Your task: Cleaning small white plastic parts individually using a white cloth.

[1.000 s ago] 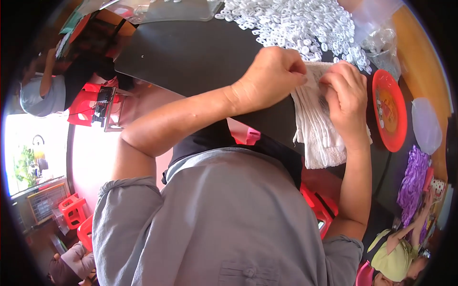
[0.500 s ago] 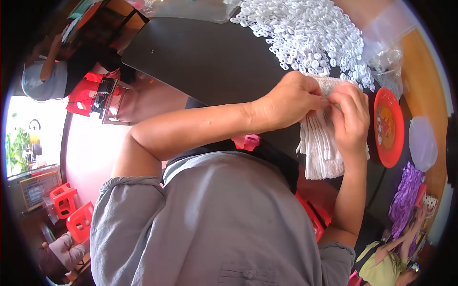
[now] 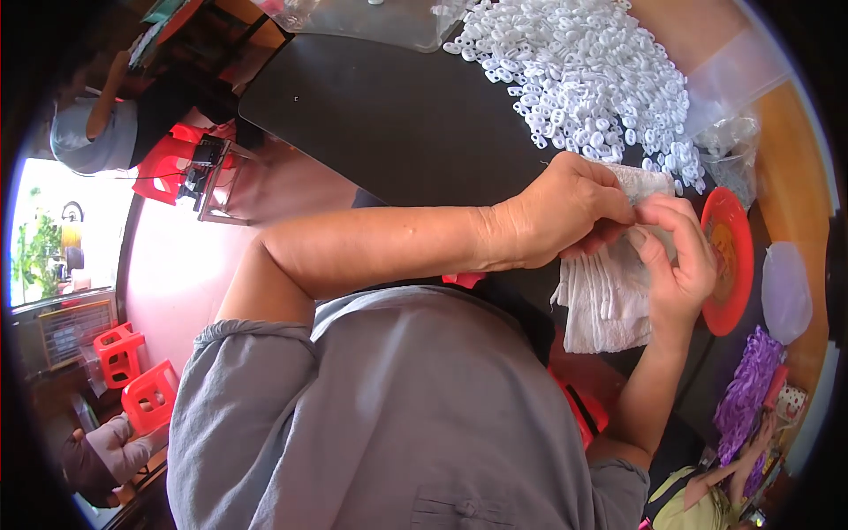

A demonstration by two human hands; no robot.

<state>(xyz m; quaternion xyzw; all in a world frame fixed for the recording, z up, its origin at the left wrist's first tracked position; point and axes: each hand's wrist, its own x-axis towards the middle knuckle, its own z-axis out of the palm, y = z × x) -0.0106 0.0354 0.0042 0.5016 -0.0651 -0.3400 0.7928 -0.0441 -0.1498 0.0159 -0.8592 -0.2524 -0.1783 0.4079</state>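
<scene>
Daylight is streaming through a bright window (image 3: 66,243) on the left.
A pink floor (image 3: 305,184) is spreading across the left, red stools (image 3: 152,413) are standing near left, a black table (image 3: 380,115) is reaching toward the far side, and a tan, wood-toned surface (image 3: 786,155) is curving along the right.

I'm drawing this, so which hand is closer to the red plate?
The right hand, which overlaps the edge of the red plate in this view; the left hand is farther left, away from it.
</scene>
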